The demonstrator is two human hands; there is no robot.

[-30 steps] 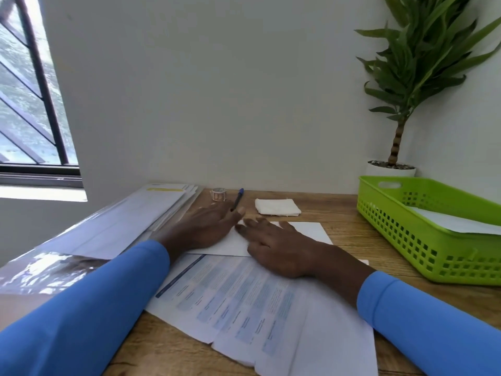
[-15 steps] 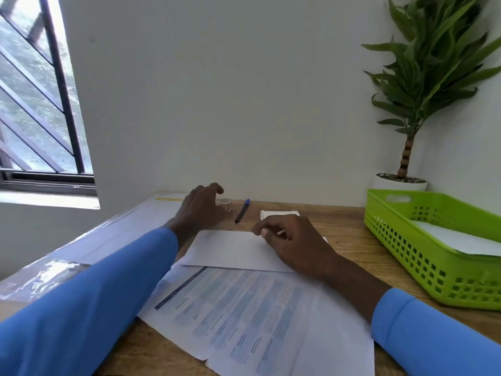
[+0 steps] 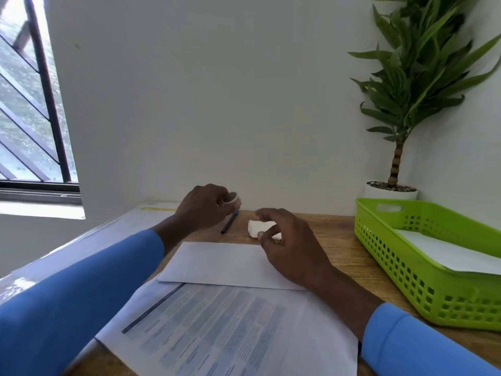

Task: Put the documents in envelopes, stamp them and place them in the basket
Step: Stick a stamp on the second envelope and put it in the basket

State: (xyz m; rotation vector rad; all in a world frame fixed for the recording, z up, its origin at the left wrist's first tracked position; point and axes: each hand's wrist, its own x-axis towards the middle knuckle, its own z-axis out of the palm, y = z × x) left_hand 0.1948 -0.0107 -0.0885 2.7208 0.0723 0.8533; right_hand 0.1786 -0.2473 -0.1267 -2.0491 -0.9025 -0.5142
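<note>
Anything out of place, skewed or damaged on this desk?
Nothing stands out. The envelope lies flat on the printed documents, the left hand holds a small stamp roll, and the green basket sits upright.

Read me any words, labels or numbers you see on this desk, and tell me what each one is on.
No text here can be read.
Printed document: columns of blue-grey print, too blurred to read.
Envelope: blank on the side showing.
Paper stack by the wall: a yellow strip, no legible lettering.
Green basket: no label in view.
</note>
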